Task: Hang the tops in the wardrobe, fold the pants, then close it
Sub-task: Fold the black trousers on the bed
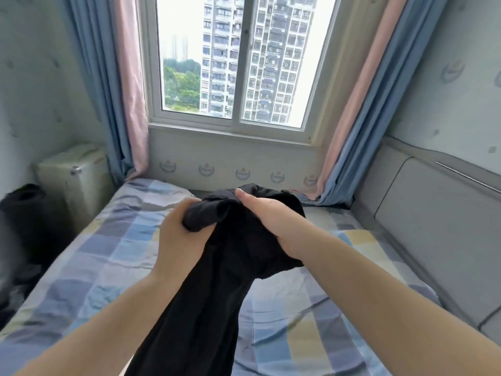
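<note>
in the head view, both hands hold a black garment (230,256) up over the bed (113,248), which has a checked sheet of blue, grey and yellow. the left hand (179,237) has its fingers curled round a bunched fold at the top of the cloth. the right hand (268,221) grips the top edge just beside it, thumb out along the fabric, fingers hidden behind. the rest of the garment hangs down between the forearms. behind the bed is a window (235,61) flanked by blue and pink curtains (108,85), and a padded headboard (433,221) runs along the right.
</note>
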{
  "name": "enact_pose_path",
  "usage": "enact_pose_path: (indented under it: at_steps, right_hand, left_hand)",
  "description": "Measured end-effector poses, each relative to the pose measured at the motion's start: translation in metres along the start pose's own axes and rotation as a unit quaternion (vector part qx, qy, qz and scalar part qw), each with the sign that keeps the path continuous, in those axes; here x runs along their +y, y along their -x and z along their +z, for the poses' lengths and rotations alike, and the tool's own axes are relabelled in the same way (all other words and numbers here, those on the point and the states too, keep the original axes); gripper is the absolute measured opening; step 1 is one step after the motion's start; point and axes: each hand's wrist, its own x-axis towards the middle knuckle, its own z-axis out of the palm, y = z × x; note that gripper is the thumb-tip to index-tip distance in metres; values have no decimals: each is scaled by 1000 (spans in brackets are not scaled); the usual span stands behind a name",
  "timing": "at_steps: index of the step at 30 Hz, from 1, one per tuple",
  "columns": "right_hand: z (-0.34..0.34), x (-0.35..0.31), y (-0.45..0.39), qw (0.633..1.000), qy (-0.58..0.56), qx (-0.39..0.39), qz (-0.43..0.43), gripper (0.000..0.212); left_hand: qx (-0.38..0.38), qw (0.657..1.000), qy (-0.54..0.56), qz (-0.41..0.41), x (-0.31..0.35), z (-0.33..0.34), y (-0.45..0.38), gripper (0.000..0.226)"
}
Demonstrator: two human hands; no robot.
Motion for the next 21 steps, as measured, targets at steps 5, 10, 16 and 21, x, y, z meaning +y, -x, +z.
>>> enact_pose_path:
  at_steps: [5,10,16,21]
  right_hand:
    - [-37,13,-35,978,188,-67,-61,24]
    - [-81,21,-69,919,378,-51,-95,27]
    - [-163,35,-115,825,564,31,-39,41]
    - [-193,39,-143,778,614,133,-16,94]
  left_hand:
    - [76,993,33,-82,-19,23,-51,13]
    - [93,991,29,-95,-38,29,-97,14]
    - [159,979,22,-122,-48,3,-149,12]
    - [88,985,-56,-140,-51,-20,-177,20]
